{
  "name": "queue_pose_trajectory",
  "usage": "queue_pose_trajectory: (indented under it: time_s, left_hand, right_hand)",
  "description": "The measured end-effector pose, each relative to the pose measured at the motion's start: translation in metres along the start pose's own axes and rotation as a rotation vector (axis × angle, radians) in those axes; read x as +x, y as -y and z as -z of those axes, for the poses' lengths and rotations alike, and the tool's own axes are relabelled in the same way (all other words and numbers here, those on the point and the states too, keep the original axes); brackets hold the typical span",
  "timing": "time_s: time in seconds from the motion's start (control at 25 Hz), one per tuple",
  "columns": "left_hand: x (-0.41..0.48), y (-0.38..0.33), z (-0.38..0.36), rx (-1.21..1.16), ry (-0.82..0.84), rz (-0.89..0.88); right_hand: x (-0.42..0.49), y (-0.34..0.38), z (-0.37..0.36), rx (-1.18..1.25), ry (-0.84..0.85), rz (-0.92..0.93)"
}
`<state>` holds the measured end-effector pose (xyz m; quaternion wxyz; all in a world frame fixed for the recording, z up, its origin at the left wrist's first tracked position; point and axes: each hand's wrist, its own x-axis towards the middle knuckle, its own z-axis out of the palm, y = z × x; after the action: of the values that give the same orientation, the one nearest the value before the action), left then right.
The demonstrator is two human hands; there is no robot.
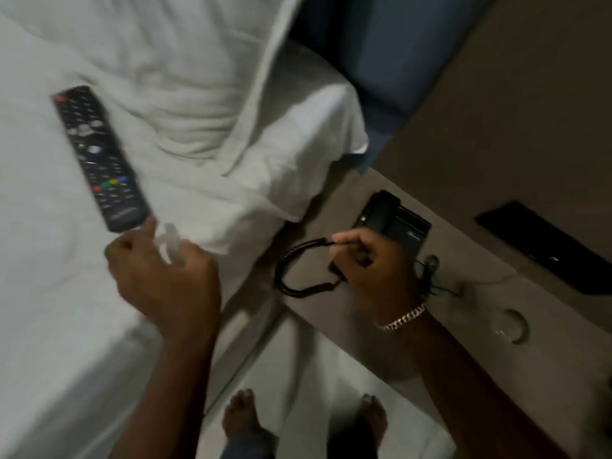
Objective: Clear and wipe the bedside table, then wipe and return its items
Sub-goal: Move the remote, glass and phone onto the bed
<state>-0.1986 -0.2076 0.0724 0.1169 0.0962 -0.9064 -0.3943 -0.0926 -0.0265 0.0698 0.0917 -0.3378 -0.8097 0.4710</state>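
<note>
One remote on bed, one phone; right hand pinching cord, left hand curled, unclear.

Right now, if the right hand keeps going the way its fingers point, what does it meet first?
Most likely the black telephone. The right hand already pinches the coiled cord, and its fingers aim up toward the phone's body on the bedside table. Depth is unclear and the frame is blurred, so it may already be touching it.
</note>
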Motion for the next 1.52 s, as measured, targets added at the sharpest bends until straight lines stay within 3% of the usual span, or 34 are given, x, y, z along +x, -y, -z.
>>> queue_pose_trajectory:
  time_s: [0.12, 0.24, 0.4, 0.52, 0.72, 0.96, 1.08, 1.24, 1.52]
  left_hand:
    - [-0.071, -0.027, -0.025, -0.159, 0.075, -0.067]
    - [-0.174, -0.072, -0.062, -0.283, 0.403, -0.147]
    - [-0.286, -0.095, -0.115, -0.280, 0.998, -0.147]
    - [-0.322, -0.087, -0.141, -0.194, 1.173, -0.282]
    - [-0.340, -0.079, -0.167, -0.166, 1.092, -0.455]
    - [-0.315, -0.091, -0.154, -0.241, 1.045, -0.540]
    - [-0.272, -0.103, -0.125, -0.275, 0.945, -0.564]
    - [-0.184, -0.117, -0.066, -0.327, 0.665, -0.546]
    - [0.001, -0.074, 0.051, -0.364, 0.272, -0.366]
  right_hand:
    - [-0.020, -0.062, 0.080, -0.084, -0.153, -0.017]
    - [-0.037, -0.115, 0.149, -0.208, -0.256, -0.075]
    - [-0.051, -0.173, 0.210, -0.406, -0.297, -0.054]
    - [-0.054, -0.207, 0.219, -0.284, -0.211, -0.215]
    - [-0.053, -0.233, 0.203, 0.101, -0.134, -0.378]
    - [-0.044, -0.203, 0.206, 0.150, -0.106, -0.372]
    - [-0.032, -0.151, 0.204, 0.196, -0.035, -0.276]
    - [-0.003, -0.048, 0.171, 0.311, 0.108, -0.128]
    - [0.034, 0.140, 0.018, 0.366, 0.368, 0.095]
